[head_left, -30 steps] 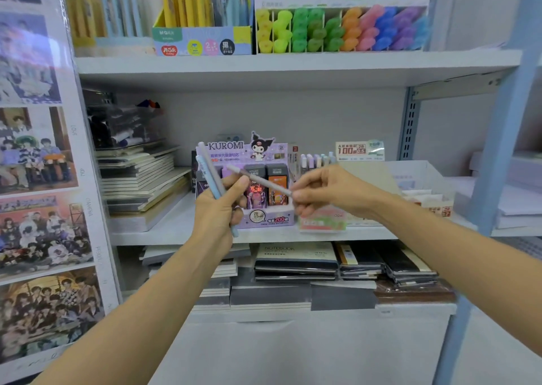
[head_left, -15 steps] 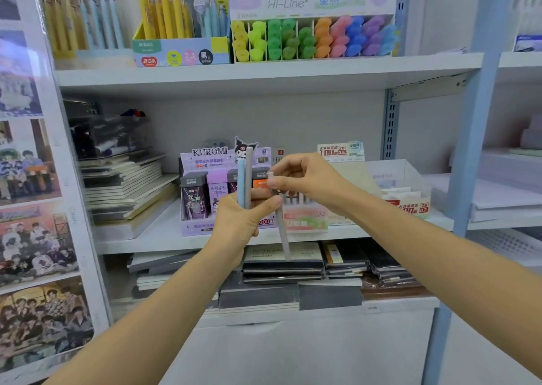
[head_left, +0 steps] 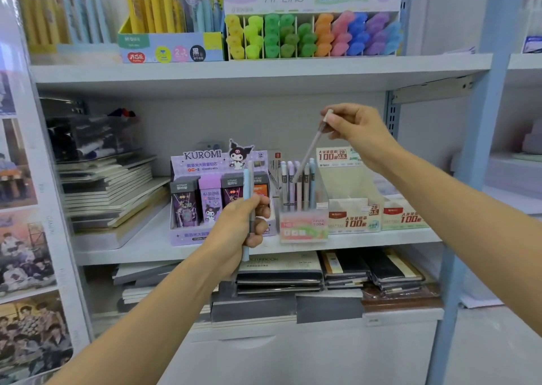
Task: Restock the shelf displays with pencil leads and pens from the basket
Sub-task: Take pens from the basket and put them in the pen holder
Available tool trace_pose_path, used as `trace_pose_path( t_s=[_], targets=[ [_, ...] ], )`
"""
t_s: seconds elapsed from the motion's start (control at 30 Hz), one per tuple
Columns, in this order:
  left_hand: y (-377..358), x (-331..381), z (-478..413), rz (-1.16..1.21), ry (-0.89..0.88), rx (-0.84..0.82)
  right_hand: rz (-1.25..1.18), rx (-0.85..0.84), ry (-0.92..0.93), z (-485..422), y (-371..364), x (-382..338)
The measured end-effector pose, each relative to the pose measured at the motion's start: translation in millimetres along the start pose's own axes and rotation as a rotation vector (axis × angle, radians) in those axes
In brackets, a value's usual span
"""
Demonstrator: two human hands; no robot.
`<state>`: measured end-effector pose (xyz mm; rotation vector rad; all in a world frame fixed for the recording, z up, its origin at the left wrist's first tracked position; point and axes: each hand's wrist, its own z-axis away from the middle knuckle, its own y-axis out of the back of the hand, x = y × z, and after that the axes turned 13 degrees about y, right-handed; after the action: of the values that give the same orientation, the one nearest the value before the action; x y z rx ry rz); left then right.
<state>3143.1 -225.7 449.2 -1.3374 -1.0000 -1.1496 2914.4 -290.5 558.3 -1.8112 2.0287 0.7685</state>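
Observation:
My right hand (head_left: 356, 129) pinches the top end of a pale grey-pink pen (head_left: 311, 147), which slants down with its tip among several pens standing in a clear pen display box (head_left: 303, 226) on the middle shelf. My left hand (head_left: 240, 226) grips two upright pens (head_left: 247, 185), one light blue and one grey, in front of the purple KUROMI pencil-lead display (head_left: 205, 196). Beige pencil-lead boxes (head_left: 352, 208) sit right of the pen box. No basket is in view.
The upper shelf (head_left: 264, 67) carries yellow and blue pen boxes and a Hi-Line highlighter display (head_left: 311, 32). Notebooks (head_left: 108, 191) are stacked at the middle shelf's left and on the shelf below. A blue shelf upright (head_left: 475, 179) stands at the right, a photo panel at the left.
My right hand has carried its pen up and to the right, away from the left hand, and tipped its point into the pen display box. The left hand has dropped slightly, keeping two pens.

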Motion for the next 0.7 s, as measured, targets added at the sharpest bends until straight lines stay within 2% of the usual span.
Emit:
trace_pose_path(
  t_s=[0.3, 0.47, 0.7],
  targets=[
    [1.9, -6.4, -10.3, -0.113, -0.110, -0.104, 0.271, -0.170, 0.014, 8.0, -20.8, 55.8],
    [4.6, -11.4, -18.2, -0.120, -0.121, -0.123, 0.300, -0.158, -0.007, 6.7, 2.9, 61.7],
    [-3.9, -15.8, -22.5, -0.098, -0.113, -0.167, 0.350, -0.250, -0.032, 8.6, 1.1, 66.9]
  ],
)
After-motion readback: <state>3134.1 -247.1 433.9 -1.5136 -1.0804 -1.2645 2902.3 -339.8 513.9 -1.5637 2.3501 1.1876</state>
